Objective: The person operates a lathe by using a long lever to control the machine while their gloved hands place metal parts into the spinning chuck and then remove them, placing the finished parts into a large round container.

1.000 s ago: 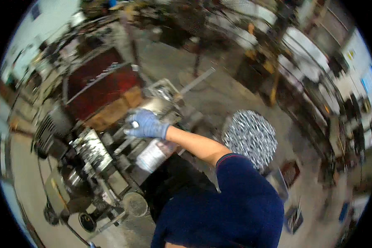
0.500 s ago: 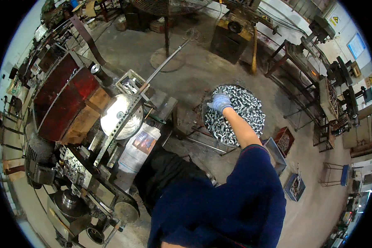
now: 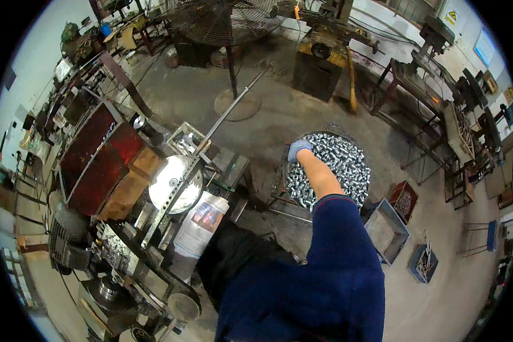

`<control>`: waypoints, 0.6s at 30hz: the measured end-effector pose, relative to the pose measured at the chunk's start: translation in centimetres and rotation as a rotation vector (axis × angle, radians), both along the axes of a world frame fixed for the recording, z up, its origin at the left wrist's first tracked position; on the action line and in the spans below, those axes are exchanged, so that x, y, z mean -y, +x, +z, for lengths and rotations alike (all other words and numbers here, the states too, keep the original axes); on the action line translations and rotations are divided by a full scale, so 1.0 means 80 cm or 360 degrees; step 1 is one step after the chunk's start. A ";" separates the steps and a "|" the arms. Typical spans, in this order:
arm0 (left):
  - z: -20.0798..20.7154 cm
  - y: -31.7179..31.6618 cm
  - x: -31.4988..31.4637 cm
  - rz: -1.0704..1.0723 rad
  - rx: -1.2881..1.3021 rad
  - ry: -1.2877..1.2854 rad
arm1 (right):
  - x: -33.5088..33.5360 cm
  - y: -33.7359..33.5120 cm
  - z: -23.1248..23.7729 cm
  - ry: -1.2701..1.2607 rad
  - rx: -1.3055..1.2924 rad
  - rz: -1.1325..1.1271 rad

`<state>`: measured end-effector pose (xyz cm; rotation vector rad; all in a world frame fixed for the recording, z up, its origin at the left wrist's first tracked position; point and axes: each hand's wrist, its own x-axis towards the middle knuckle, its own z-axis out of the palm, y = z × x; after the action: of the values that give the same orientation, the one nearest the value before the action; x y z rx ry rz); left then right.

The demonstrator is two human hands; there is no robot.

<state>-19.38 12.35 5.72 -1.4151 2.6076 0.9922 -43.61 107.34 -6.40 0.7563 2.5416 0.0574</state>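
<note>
My right hand [image 3: 298, 150], in a light blue-grey work glove, is at the far left edge of a round basin [image 3: 284, 165]. The basin is heaped with short, shiny metal cylindrical parts [image 3: 336, 165]. The fingers look curled downward, and whatever they may hold is hidden beneath the hand. A dark blue sleeve covers my upper right arm, and the forearm is bare above the parts. My left hand is out of view.
Left stands a machine with a shiny round disc [image 3: 176, 183], a long bar [image 3: 231, 108] and newspaper [image 3: 202, 225]. Right of the basin are a blue-grey tray [image 3: 402, 242], a red bin [image 3: 404, 200] and a small bin of rods [image 3: 423, 265]. A fan [image 3: 225, 20] stands beyond.
My right hand has shifted from over the parts to the basin's left edge, and its fingers look more curled. The whole view has shifted slightly, and my left forearm's sliver is gone.
</note>
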 end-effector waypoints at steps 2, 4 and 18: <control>-0.003 -0.006 0.001 -0.0051 0.0027 -0.0061 | -0.007 0.000 -0.005 0.0030 0.0028 0.0022; -0.002 -0.008 0.003 -0.0098 0.0063 -0.0144 | -0.007 0.000 -0.007 0.0048 -0.0029 0.0052; 0.142 -0.099 -0.198 -0.0842 -0.0854 -0.0147 | 0.201 0.117 0.141 -0.0750 -0.1387 0.0477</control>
<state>-27.27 28.20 17.11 -0.4256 3.1601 1.3021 -34.24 91.23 4.86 0.2086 3.2413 -0.9241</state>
